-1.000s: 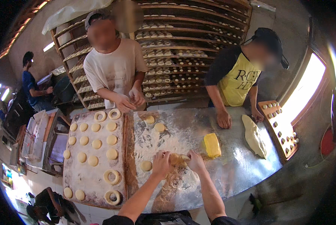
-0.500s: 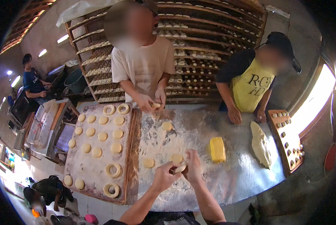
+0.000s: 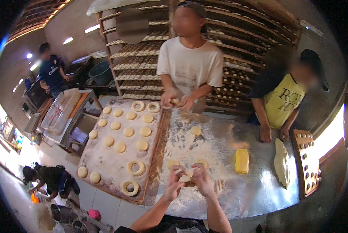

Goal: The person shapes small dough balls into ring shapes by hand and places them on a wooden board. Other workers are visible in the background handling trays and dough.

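Dough piece [image 3: 184, 179] was held between left hand [image 3: 174, 183] and right hand [image 3: 203, 182] above a floured metal table [image 3: 240, 198].
Fingers of both were curled, pinching the dough from either side; exact fingertip contact could not be told. Two pale discs [image 3: 202, 163] lay just beyond; a yellow block [image 3: 242, 161] sat farther right.

Right of the yellow block [image 3: 242, 161], bare desk [image 3: 259, 198] leaves a lane short of the long dough slab [image 3: 282, 163]; the block's near side is open too. Left of the block, the right hand [image 3: 202, 181], left hand [image 3: 176, 183] and three dough discs [image 3: 196, 130] obstruct; farther left, the dough-laden board [image 3: 113, 171] does.
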Demonstrator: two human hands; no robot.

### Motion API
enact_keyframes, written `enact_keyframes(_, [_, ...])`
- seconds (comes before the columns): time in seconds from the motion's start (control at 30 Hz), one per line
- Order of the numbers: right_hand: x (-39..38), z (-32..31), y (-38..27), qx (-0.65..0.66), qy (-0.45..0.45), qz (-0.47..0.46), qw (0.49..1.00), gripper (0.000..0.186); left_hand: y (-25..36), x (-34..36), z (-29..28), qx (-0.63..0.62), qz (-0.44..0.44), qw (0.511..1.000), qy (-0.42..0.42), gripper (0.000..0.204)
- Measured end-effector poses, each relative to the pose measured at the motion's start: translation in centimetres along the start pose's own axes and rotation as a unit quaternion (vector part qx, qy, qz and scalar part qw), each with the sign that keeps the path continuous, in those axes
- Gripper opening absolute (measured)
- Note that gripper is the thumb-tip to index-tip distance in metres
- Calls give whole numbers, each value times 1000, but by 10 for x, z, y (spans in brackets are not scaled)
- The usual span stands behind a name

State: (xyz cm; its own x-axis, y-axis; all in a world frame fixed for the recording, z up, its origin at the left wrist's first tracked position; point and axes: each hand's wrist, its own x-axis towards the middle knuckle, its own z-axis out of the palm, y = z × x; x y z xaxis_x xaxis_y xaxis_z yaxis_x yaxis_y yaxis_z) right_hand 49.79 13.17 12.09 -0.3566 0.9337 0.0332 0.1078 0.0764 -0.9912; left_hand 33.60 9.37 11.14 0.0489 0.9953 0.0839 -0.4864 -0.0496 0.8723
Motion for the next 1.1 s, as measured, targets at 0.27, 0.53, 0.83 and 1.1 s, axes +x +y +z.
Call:
enact_keyframes(0.27, [2, 67, -22, 166, -72, -21, 983, 68, 25, -29, -21, 502, 191, 836, 114, 25])
enact_keyframes(0.53, [15, 122, -27, 143, -101, 11, 985, 74, 70, -46, -69, 480, 153, 853, 139, 27])
enact_keyframes(0.83, [35, 205, -39, 101, -21, -173, 979, 81, 120, -69, -134, 483, 36, 867, 116, 31])
enact_keyframes(1.1, [42, 266, -69, 381, -96, -25, 919, 79, 146, -91, -185, 508, 15, 848, 149, 34])
